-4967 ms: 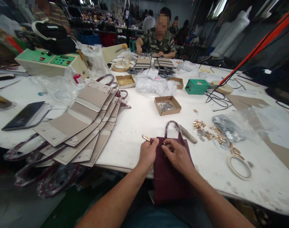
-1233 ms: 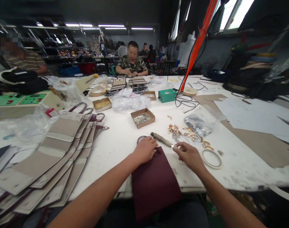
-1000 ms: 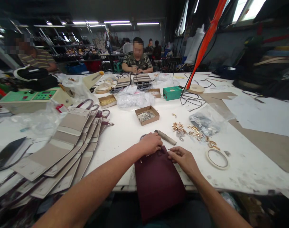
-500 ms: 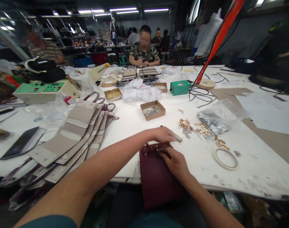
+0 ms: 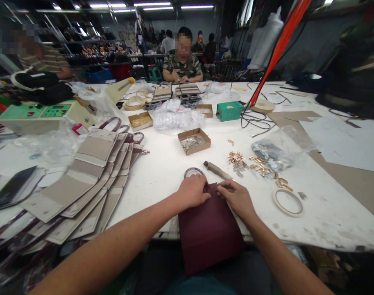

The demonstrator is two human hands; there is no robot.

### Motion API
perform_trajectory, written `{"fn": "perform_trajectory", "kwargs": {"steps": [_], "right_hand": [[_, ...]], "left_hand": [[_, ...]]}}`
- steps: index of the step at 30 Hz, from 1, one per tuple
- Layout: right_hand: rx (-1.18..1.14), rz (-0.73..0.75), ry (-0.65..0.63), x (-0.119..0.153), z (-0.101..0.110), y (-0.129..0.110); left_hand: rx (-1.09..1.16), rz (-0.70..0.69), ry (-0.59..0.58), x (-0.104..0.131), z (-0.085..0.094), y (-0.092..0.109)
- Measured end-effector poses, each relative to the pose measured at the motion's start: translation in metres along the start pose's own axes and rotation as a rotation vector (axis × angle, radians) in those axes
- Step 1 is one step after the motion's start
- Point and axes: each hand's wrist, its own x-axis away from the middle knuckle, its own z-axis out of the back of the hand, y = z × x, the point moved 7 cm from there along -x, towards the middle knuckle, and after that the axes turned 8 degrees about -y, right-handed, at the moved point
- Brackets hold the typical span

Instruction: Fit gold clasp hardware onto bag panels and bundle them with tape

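Observation:
A dark maroon bag panel (image 5: 209, 229) hangs over the table's front edge, its top end on the tabletop. My left hand (image 5: 193, 190) is closed on the panel's upper left edge, thumb on the front face. Just beyond that hand, a wrapped loop handle (image 5: 193, 171) lies on the table. At the upper right corner, my right hand (image 5: 236, 198) pinches the panel's edge, where a tiny shiny bit shows at the fingertips; its kind is unclear. A tool with a wrapped, beige grip (image 5: 219, 170) rests just past the panel, touched by neither hand.
Beige bag panels (image 5: 82, 172) with handles are stacked at left. Ahead stands a cardboard box (image 5: 194, 141) of small metal parts. Gold fittings (image 5: 236, 158), a plastic bag (image 5: 274, 151) and a tape roll (image 5: 287, 203) lie at right. A co-worker (image 5: 183, 61) sits opposite.
The handle has gone from the panel's front to beyond its top edge. My left hand has drawn back onto the panel, and my right hand has shifted to the upper right corner.

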Motion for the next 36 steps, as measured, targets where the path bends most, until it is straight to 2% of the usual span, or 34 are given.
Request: {"fn": "perform_trajectory", "kwargs": {"steps": [6,12,15,22,32,36], "right_hand": [[0.304,0.076,-0.002,0.015,0.001,-0.019],[0.368,0.201,-0.009,0.032,0.003,-0.023],[0.414,0.218,0.005,0.039,0.005,-0.022],[0.437,0.205,0.032,0.047,0.007,-0.027],[0.526,0.274,0.062,0.05,-0.002,-0.026],[0.588,0.208,0.041,0.05,-0.001,-0.023]], "left_hand": [[-0.012,0.085,-0.064,-0.007,-0.004,-0.002],[0.043,0.101,-0.12,-0.002,-0.001,0.003],[0.081,0.091,-0.142,0.001,-0.004,0.007],[0.154,0.037,-0.111,0.002,-0.006,0.016],[0.231,0.01,-0.026,0.0,0.0,0.026],[0.272,0.002,0.003,0.0,-0.002,0.027]]}}
